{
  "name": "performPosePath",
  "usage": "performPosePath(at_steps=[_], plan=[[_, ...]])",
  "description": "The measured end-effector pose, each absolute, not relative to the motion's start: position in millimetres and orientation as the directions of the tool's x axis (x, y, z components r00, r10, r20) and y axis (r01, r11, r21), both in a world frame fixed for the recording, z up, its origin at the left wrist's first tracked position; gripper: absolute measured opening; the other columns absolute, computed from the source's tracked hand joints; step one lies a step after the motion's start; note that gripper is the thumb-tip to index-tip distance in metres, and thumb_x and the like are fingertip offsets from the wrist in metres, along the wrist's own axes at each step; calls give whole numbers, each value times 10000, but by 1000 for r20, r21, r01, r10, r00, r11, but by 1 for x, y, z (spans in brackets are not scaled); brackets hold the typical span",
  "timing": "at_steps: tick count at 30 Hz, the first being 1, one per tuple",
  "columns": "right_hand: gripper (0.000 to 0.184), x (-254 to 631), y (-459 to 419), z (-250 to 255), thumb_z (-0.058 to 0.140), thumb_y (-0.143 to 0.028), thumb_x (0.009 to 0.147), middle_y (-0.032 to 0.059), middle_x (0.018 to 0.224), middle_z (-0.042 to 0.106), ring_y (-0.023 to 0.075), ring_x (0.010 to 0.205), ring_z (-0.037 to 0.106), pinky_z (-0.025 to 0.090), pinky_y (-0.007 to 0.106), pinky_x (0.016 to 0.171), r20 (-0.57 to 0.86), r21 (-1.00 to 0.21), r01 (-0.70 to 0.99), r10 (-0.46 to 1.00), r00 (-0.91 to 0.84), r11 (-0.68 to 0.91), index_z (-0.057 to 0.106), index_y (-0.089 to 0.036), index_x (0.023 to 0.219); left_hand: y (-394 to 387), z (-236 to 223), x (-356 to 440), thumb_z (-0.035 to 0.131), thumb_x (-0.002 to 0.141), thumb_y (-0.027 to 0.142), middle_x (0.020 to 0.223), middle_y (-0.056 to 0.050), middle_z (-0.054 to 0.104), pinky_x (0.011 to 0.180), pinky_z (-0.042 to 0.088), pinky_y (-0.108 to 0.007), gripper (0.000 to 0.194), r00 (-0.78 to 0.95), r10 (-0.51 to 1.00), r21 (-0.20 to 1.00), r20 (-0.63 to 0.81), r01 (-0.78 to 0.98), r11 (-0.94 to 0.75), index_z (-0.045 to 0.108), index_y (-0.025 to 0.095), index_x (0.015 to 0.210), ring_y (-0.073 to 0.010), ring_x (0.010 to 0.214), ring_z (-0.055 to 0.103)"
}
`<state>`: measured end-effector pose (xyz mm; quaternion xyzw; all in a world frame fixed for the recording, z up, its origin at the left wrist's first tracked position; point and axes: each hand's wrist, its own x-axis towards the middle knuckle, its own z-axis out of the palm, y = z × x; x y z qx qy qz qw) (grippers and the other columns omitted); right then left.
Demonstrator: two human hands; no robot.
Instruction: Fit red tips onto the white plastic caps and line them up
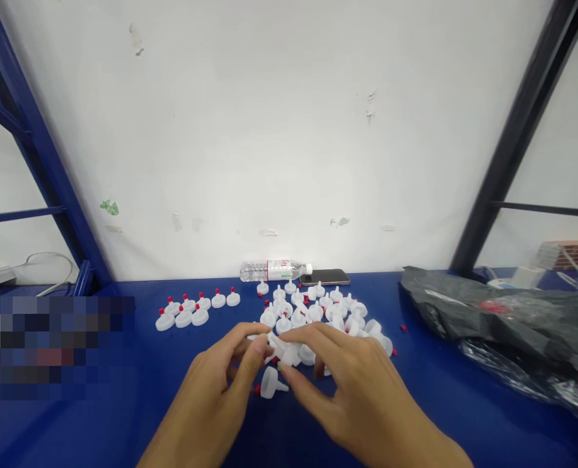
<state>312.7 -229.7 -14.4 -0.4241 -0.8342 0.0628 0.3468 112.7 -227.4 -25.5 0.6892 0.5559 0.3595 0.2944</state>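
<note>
My right hand has its thumb and forefinger around a white plastic nozzle cap, in front of the heap. My left hand is closed right beside that cap, thumb against fingers; what lies between them is hidden, though a bit of red shows there. Just below, a loose white nozzle cap lies on its side between my hands. Behind them spreads a heap of white nozzle caps with small red tips scattered among them. To the left stand several white caps with red tips on their spouts.
A clear water bottle lies along the wall, with a dark phone beside it. A crumpled grey plastic bag covers the right of the blue table. One red tip lies near the bag. Metal posts rise at both sides.
</note>
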Motion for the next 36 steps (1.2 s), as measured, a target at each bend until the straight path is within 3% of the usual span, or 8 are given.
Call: performPosePath(at_steps=[3, 5, 8, 14, 19, 31, 36], plan=[[269, 313, -229, -16, 652, -306, 930, -21, 1038, 765, 156, 710, 706, 476, 278, 642, 543, -386, 699, 761, -355, 602, 674, -338, 1196, -222, -37, 97, 476, 936, 391, 981, -57, 715, 733, 484, -309, 379, 98, 979, 599, 178, 778, -187, 672, 242, 1224, -218, 840, 653], [261, 313, -228, -16, 650, -318, 936, -19, 1044, 767, 165, 723, 712, 477, 281, 646, 548, -396, 693, 761, -349, 603, 675, -338, 1195, -219, -43, 91, 546, 875, 321, 982, -55, 700, 749, 476, -309, 358, 166, 980, 536, 107, 821, -198, 713, 251, 1184, -215, 848, 639], [246, 313, -228, -16, 633, -329, 950, -9, 1057, 766, 176, 762, 720, 478, 274, 638, 542, -407, 676, 758, -363, 614, 678, -329, 1192, -213, -49, 91, 619, 807, 251, 946, -30, 690, 747, 466, -287, 332, 225, 974, 528, 6, 827, -194, 751, 270, 1110, -193, 828, 625], [258, 315, -226, -19, 625, -292, 946, 9, 1049, 768, 172, 730, 708, 468, 269, 620, 557, -388, 664, 737, -383, 639, 680, -317, 1196, -207, -51, 101, 583, 804, 143, 829, -11, 713, 686, 441, -253, 191, 198, 980, 512, -21, 844, -159, 752, 208, 863, -158, 738, 632], [321, 315, -224, -20, 613, -270, 947, 12, 1129, 756, 158, 725, 709, 500, 266, 641, 537, -365, 661, 728, -426, 656, 658, -323, 1260, -208, -49, 98, 544, 851, 120, 892, -41, 731, 738, 444, -272, 200, 123, 992, 386, 8, 915, -117, 728, 197, 860, -185, 812, 664], [306, 314, -222, -23, 614, -261, 940, -5, 1105, 755, 161, 701, 706, 510, 276, 629, 534, -345, 653, 713, -454, 674, 662, -327, 1236, -214, -46, 94, 613, 826, 147, 914, -37, 707, 731, 425, -267, 189, -1, 998, 277, -69, 961, 20, 722, 222, 961, -193, 831, 664], [321, 314, -222, -22, 621, -261, 934, -5, 1109, 756, 161, 712, 715, 518, 274, 634, 534, -329, 668, 714, -452, 668, 664, -332, 1244, -216, -47, 90, 550, 806, 94, 818, -2, 717, 716, 427, -250, 223, 3, 998, 303, -63, 953, 16, 710, 246, 837, -173, 778, 664]])
